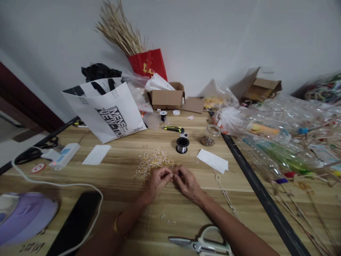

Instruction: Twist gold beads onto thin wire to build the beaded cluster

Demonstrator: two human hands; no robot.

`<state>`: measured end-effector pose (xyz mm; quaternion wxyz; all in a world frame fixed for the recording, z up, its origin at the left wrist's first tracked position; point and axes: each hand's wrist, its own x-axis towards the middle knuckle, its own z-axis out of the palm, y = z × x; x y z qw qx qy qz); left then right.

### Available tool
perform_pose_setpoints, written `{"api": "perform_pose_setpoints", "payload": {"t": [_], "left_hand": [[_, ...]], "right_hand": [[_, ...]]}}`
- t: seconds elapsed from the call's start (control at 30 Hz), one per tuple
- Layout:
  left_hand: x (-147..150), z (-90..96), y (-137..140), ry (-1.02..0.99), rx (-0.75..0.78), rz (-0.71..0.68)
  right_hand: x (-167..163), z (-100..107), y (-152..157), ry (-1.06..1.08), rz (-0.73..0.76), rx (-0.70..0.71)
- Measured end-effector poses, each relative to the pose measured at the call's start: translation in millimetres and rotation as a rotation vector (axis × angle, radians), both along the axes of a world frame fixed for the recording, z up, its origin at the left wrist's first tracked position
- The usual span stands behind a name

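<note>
My left hand and my right hand meet above the wooden table, both with thumb and fingers pinched together. Whatever lies between the fingertips is too small to make out. Right behind my left hand spreads a heap of tiny gold and silvery beads or wire pieces. A black spool of thin silvery wire stands just beyond my right hand. Nearer to me, a few small clear bits lie between my forearms. Scissors with pale handles rest beside my right forearm.
A glass jar of beads, a yellow-black utility knife and a white paper bag stand or lie farther back. Left are a power strip, a black phone and a white cable. Plastic bottles crowd the right side.
</note>
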<state>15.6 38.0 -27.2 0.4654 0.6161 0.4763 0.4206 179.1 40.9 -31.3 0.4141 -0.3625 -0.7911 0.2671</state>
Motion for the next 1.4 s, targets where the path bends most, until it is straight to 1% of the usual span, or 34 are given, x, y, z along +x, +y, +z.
{"api": "perform_pose_setpoints", "payload": {"t": [0.13,0.33,0.5,0.73,0.87,1.1,1.23,1.33,1.4], "left_hand": [[1.1,4.1,-1.4,-0.026,-0.021,-0.002],[1.6,7.7,-3.4,-0.009,0.006,-0.010],[1.2,8.5,-4.3,0.032,0.042,-0.032],[3.0,9.6,-5.9,0.025,0.030,0.009],[3.0,8.9,-5.1,0.025,0.053,0.039],[2.5,8.2,-5.5,-0.003,0.060,0.030],[2.2,8.7,-6.2,0.002,0.054,-0.005],[2.0,5.5,-5.1,0.026,0.036,-0.034],[1.9,2.0,-3.6,0.034,0.016,-0.025]], "right_hand": [[-0.3,-0.3,0.4,0.009,-0.006,-0.019],[0.4,-4.3,2.6,0.035,-0.013,-0.057],[0.4,-3.5,2.9,0.051,-0.023,-0.083],[0.4,-2.6,4.3,0.024,-0.002,0.003],[1.3,-3.1,4.4,0.003,0.018,-0.003],[1.7,-4.2,5.6,-0.003,0.014,0.007],[2.2,-5.5,6.2,-0.005,-0.008,0.030],[2.2,-6.0,5.6,-0.013,-0.028,0.056],[2.1,-5.5,4.7,-0.026,-0.022,0.081]]}}
